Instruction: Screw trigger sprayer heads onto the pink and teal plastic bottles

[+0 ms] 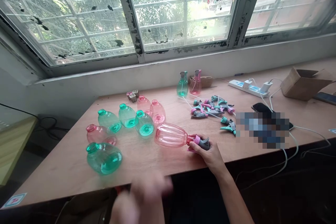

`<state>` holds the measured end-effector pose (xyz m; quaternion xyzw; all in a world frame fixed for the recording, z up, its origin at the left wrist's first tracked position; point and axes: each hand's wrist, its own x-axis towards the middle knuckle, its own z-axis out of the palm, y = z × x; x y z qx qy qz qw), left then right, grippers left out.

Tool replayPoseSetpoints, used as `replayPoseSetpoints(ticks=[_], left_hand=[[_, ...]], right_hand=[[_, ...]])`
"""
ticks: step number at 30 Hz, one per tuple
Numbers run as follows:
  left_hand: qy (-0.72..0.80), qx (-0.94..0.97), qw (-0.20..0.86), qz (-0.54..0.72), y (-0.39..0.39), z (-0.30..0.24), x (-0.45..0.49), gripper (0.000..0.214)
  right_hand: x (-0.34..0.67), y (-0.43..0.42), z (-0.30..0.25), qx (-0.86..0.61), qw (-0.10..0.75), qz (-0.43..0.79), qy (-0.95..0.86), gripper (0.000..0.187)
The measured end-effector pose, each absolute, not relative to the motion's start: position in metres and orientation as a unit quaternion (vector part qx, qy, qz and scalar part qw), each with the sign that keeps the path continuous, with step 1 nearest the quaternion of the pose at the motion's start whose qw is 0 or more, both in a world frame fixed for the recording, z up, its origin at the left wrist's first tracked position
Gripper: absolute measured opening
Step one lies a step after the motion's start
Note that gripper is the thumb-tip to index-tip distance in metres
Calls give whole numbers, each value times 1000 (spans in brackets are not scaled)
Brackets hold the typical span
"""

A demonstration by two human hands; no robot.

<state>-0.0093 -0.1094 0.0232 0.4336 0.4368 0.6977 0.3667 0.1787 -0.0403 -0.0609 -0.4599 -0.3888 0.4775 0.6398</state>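
My right hand [207, 152] is closed around the pink and grey spray head [201, 142] of a clear pink spray bottle [172, 135]. The bottle lies tilted on its side over the table, its base pointing left. My left hand [147, 192] is a blur at the table's front edge, apart from the bottle; its fingers are smeared by motion. Left of the held bottle stand several open bottles without heads, among them a green bottle [104, 158] nearest me and a pink bottle [101, 134]. A pile of loose spray heads [210, 106] lies to the right.
A green spray bottle [182, 84] and a pink spray bottle [195, 83] with heads stand by the wall. Small blocks [132, 95] lie at the back. On the right are a power strip [248, 88], a cardboard box [301, 85], a phone [262, 109] and white cables.
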Motion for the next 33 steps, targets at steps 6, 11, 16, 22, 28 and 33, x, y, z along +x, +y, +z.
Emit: replayPoseSetpoints(ticks=[6,11,16,22,28,33], left_hand=[[539,418,399,613,-27,-22,-3,84],[537,523,406,523,-10,-40,-12,57],[475,510,447,561,-15,-46,-16,64],[444,488,519,544,-17,-51,-18,75],[434,419,530,596,-16,-52,3,94],[460,403,538,580,-11,-53,14,81]], right_hand=[[183,-44,-59,-442,588,504,-453,27],[181,-42,-58,-467,569,493,-464,30],[178,-37,-61,-500,570,464,-458,38],[175,-41,-55,-489,610,487,-390,41],[173,-43,-50,-477,621,487,-386,38],[172,-40,-52,-484,635,482,-360,39]])
